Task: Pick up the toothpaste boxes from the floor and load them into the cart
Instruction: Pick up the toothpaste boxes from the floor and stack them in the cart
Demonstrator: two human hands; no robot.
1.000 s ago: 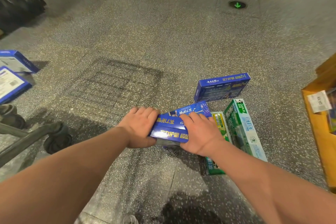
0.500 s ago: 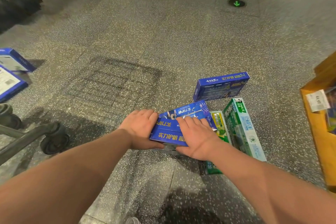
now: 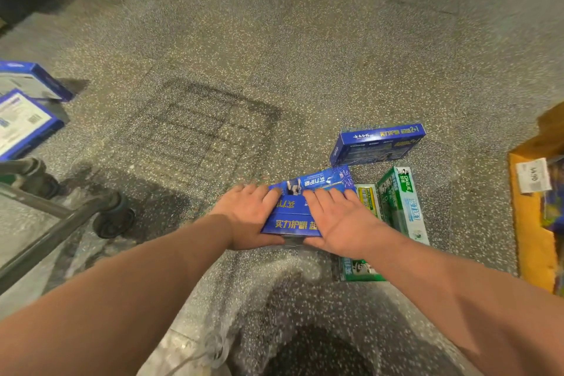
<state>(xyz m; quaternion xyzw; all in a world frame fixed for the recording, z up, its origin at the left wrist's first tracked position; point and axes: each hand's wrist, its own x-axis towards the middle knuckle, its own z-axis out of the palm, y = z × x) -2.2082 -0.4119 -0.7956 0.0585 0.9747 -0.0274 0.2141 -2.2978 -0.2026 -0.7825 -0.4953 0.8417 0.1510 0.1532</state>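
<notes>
Head view: my left hand (image 3: 251, 217) and right hand (image 3: 340, 221) press in from either side on a small stack of blue toothpaste boxes (image 3: 297, 217), fingers laid flat over the top box, thumbs tucked toward the near edge; both hands are closed on the stack, which sits low over the floor (image 3: 274, 55), though I cannot tell whether it has left the ground; a further blue box (image 3: 377, 143) stands on its long edge just beyond the stack; green boxes (image 3: 399, 204) lie just right of my right hand, one partly hidden under my wrist; two more blue boxes (image 3: 21, 107) lie at the left edge of the floor; the cart (image 3: 61, 217) shows only as grey tubing and a dark wheel at lower left, well apart from the stack; an orange shelf edge (image 3: 531, 217) with a price label borders the right. To do this step well, I judge the squeeze should be even from both sides so the upper boxes, which sit slightly fanned, do not slide apart; square the stack first, keep it level, then lift and swing left toward the cart; the fanned top box is the likeliest to slip.
</notes>
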